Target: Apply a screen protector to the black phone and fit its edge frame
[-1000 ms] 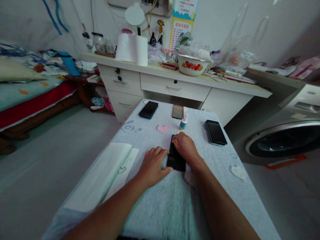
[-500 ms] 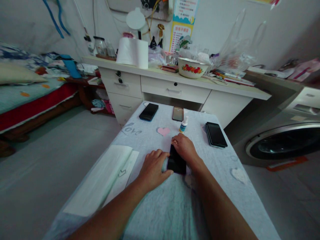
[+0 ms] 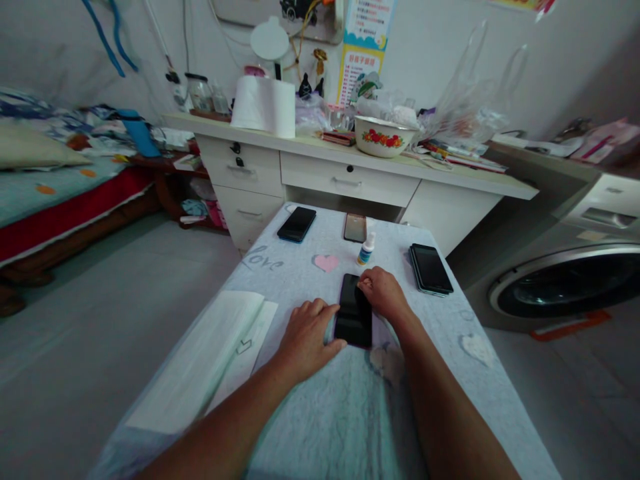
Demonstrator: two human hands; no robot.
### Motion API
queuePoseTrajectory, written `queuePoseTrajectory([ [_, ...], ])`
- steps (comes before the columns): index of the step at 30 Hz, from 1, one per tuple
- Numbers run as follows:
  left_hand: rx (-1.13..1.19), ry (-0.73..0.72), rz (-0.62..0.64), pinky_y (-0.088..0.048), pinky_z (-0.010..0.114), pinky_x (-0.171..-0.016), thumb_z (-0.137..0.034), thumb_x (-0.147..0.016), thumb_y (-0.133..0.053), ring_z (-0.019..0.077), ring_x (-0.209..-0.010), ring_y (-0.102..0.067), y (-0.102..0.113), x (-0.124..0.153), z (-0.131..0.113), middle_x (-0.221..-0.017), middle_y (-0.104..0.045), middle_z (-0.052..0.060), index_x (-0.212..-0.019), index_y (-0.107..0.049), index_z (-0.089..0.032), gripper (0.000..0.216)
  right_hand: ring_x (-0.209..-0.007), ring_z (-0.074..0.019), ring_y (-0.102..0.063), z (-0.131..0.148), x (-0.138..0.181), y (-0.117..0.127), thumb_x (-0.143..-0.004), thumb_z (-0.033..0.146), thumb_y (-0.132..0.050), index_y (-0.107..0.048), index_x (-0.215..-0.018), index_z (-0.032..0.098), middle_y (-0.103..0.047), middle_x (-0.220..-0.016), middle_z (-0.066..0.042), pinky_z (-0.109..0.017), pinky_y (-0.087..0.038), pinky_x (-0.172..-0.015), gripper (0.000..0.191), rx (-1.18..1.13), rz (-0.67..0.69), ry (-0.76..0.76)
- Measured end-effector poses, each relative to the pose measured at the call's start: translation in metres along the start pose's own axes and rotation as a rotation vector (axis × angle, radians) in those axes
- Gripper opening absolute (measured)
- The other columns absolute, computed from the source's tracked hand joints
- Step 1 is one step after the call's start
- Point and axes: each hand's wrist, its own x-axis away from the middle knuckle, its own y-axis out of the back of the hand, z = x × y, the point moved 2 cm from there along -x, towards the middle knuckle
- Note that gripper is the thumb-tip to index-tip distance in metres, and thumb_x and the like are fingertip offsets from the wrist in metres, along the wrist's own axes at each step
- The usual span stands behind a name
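Observation:
A black phone lies face up in the middle of the table, which is covered with a pale blue cloth. My left hand rests on the cloth and presses against the phone's left edge, fingers curled round a small pale thing I cannot make out. My right hand sits at the phone's upper right edge with its fingers curled, fingertips touching the screen. A small white dropper bottle stands just beyond the phone.
Three more phones lie at the table's far end: a black phone at left, a brownish phone in the middle, a stacked phone at right. White sheets lie at left. A cluttered desk and a washing machine stand behind.
My right hand has slid from over the phone's top to its upper right edge, uncovering more of the screen. My left hand has stayed at the left edge.

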Motion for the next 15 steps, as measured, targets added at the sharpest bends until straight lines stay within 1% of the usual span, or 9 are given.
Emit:
queuePoseTrajectory([
  [10, -0.017, 0.001, -0.009, -0.039, 0.039, -0.089, -0.041, -0.076, -0.067, 0.0271, -0.105, -0.050, 0.000, 0.000, -0.001, -0.113, -0.056, 0.007, -0.127, -0.052, -0.024, 0.056, -0.082, -0.0133, -0.058, 0.022, 0.009, -0.004, -0.083, 0.019, -0.059, -0.069, -0.086, 0.018, -0.063, -0.089, -0.004, -0.023, -0.038, -0.075, 0.010, -0.148, 0.119, 0.260],
  [12, -0.016, 0.000, -0.007, -0.039, 0.039, -0.089, -0.042, -0.076, -0.067, 0.0270, -0.105, -0.050, 0.000, -0.001, -0.001, -0.113, -0.056, 0.007, -0.127, -0.053, -0.024, 0.056, -0.082, -0.0134, -0.058, 0.025, 0.009, -0.005, -0.084, 0.020, -0.059, -0.069, -0.085, 0.018, -0.063, -0.089, -0.004, -0.022, -0.039, -0.075, 0.010, -0.153, 0.120, 0.278],
  [15, -0.015, -0.008, -0.012, -0.038, 0.039, -0.089, -0.042, -0.076, -0.068, 0.0268, -0.106, -0.050, -0.001, -0.001, 0.000, -0.113, -0.056, 0.006, -0.127, -0.053, -0.024, 0.056, -0.084, -0.0144, -0.057, 0.027, 0.007, -0.006, -0.085, 0.022, -0.058, -0.069, -0.087, 0.018, -0.063, -0.090, -0.005, -0.023, -0.038, -0.076, 0.011, -0.103, 0.102, 0.242],
])
